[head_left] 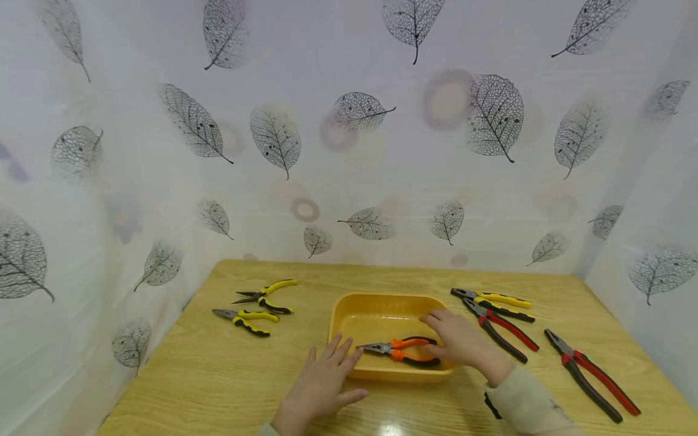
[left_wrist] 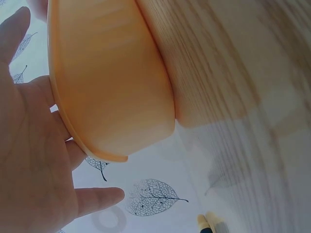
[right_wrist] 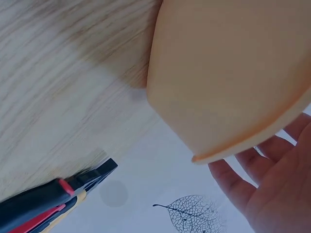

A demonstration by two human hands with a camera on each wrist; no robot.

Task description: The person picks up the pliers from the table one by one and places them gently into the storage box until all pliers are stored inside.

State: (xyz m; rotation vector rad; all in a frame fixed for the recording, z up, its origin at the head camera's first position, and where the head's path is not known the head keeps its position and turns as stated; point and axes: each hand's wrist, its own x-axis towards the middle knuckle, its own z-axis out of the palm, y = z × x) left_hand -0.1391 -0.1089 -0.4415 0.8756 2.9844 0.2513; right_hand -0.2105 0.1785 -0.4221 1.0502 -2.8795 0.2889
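Note:
A yellow plastic tray (head_left: pixel 389 375) sits on the table and holds one pair of pliers (head_left: pixel 406 351) with orange and black handles, jaws toward the left. My left hand (head_left: pixel 324 381) is at the tray's front left corner, its fingers spread and reaching over the rim. Over the right side lies my right hand (head_left: pixel 463 339), fingers extended past the rim near the pliers' handle ends. In the wrist views, the left hand (left_wrist: pixel 34 150) and right hand (right_wrist: pixel 282 179) are close against the rim of the tray; whether the fingertips touch the pliers, I cannot tell.
Left of the tray lie two yellow-and-black pliers, the long-nose pliers (head_left: pixel 265 298) behind the other pliers (head_left: pixel 242 320). To the right are yellow-handled pliers (head_left: pixel 493 300), touching or overlapping red-and-black pliers (head_left: pixel 501 330), and larger red-and-black pliers (head_left: pixel 591 375). A leaf-patterned curtain (head_left: pixel 349 181) surrounds the wooden table (head_left: pixel 218 375).

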